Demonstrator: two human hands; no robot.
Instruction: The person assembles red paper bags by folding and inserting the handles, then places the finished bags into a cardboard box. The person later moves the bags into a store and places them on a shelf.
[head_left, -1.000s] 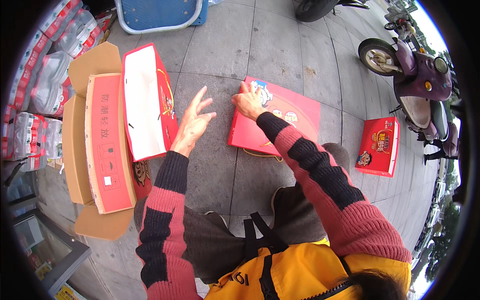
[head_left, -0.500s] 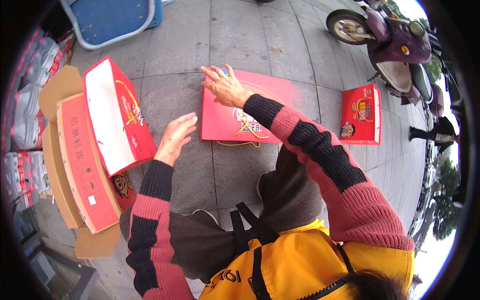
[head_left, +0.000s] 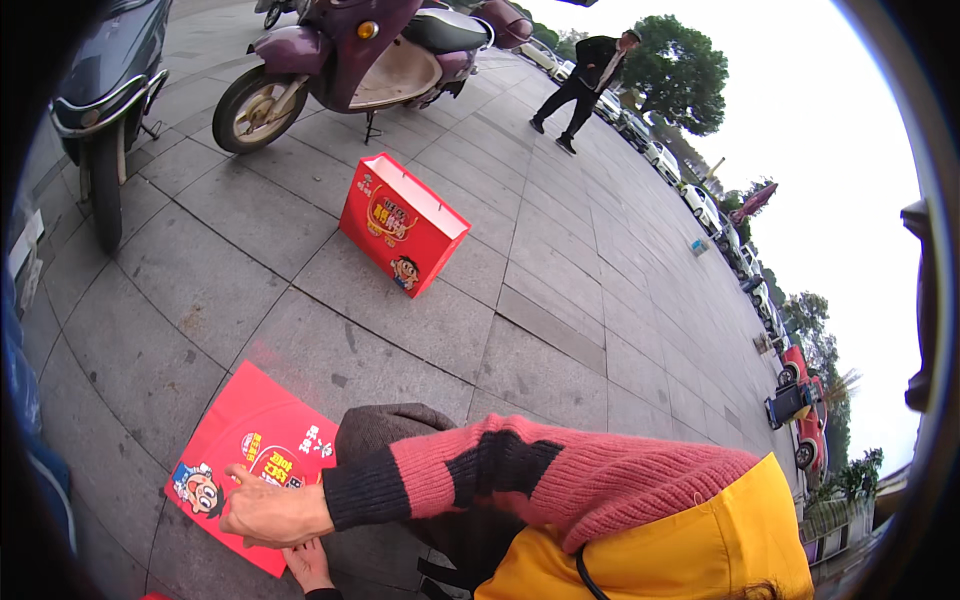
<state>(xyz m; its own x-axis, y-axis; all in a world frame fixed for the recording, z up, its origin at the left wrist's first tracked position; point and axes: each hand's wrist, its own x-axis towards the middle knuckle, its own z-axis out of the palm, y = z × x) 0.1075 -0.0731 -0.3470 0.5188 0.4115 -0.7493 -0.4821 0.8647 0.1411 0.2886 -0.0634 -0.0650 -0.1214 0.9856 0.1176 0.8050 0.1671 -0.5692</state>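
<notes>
A flat red gift bag (head_left: 265,410) with a cartoon figure lies on the paving at the lower left. Across its near part rests my right hand (head_left: 270,510), palm side down. One finger is stretched out and stands apart from the others, which bend down toward the bag and are partly hidden. At the bag's near edge is my left hand (head_left: 308,563), its fingers closed over that edge. Its fingertips are partly covered by my right hand, and its forearm is mostly out of view.
A second red bag (head_left: 395,225) stands upright beyond, with its white inside showing. A purple scooter (head_left: 375,55) and a dark scooter (head_left: 105,105) are parked at the far left. One person (head_left: 585,85) walks in the distance near parked cars (head_left: 660,158).
My view has swung to the right, so the cardboard box and the standing bag on the left are out of sight. Both hands have come down onto the flat bag.
</notes>
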